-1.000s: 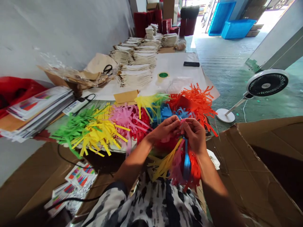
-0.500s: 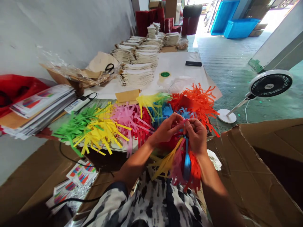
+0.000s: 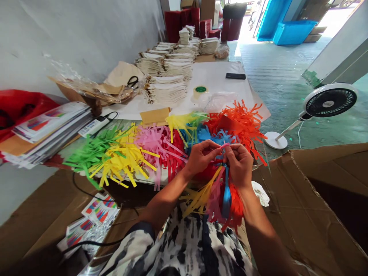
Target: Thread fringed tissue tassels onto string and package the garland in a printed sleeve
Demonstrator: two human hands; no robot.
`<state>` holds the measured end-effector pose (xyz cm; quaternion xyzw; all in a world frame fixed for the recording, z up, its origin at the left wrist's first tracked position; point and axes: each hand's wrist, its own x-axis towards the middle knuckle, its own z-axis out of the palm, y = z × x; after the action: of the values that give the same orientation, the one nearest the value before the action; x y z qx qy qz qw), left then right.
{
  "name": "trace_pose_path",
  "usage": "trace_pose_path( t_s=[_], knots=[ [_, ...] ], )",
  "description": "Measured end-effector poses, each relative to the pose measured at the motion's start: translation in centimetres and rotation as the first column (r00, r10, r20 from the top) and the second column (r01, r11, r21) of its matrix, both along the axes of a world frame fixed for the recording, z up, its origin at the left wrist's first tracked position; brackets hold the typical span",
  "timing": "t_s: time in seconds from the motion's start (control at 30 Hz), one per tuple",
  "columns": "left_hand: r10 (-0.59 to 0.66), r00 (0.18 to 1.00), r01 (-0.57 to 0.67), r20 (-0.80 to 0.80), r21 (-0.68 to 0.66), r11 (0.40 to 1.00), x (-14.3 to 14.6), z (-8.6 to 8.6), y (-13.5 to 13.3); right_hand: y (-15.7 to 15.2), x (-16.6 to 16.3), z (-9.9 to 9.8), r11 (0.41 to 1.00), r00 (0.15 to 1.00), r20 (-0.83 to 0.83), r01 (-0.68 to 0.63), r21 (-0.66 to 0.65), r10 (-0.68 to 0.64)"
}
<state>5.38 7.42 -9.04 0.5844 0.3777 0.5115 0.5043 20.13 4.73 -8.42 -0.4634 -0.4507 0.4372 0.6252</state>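
Fingertips of my left hand (image 3: 202,156) pinch one end of a small pink twisted paper strip (image 3: 224,145). My right hand (image 3: 239,164) grips the same strip from the other side, close to the left fingertips. Below the hands hangs a bunch of tissue paper tassels: a yellow tassel (image 3: 202,195), a pink tassel (image 3: 215,203), a blue tassel (image 3: 227,195) and a red-orange tassel (image 3: 237,207). How they are joined at the top is hidden by my fingers. Along the table edge lie fringed heaps in green (image 3: 94,151), yellow (image 3: 125,157), pink (image 3: 153,143) and orange (image 3: 241,122).
Stacks of off-white bundles (image 3: 168,90) fill the table's far left, with a tape roll (image 3: 200,89) and black phone (image 3: 235,76) beside them. Scissors (image 3: 132,81) lie on wrapping. Printed sheets (image 3: 48,132) are piled left. A fan (image 3: 329,101) and cardboard (image 3: 304,195) stand right.
Both hands have shifted slightly, and the pink strip now shows more plainly, lying sideways between the fingertips. The tassels hang almost as before.
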Motion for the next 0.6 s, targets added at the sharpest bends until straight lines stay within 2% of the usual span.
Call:
trace_pose_path(
  t_s=[0.33, 0.6],
  knots=[
    [0.02, 1.0, -0.02, 0.022, 0.004, 1.0, 0.06, -0.05, 0.07, -0.35, -0.26, 0.04, 1.0, 0.999, 0.034, -0.014, 0.016, 0.014],
    [-0.073, 0.986, 0.081, 0.149, -0.047, 0.996, 0.08, 0.05, 0.12, -0.29, -0.28, -0.09, 0.998, 0.995, 0.085, -0.051, 0.045, 0.047]
  ],
)
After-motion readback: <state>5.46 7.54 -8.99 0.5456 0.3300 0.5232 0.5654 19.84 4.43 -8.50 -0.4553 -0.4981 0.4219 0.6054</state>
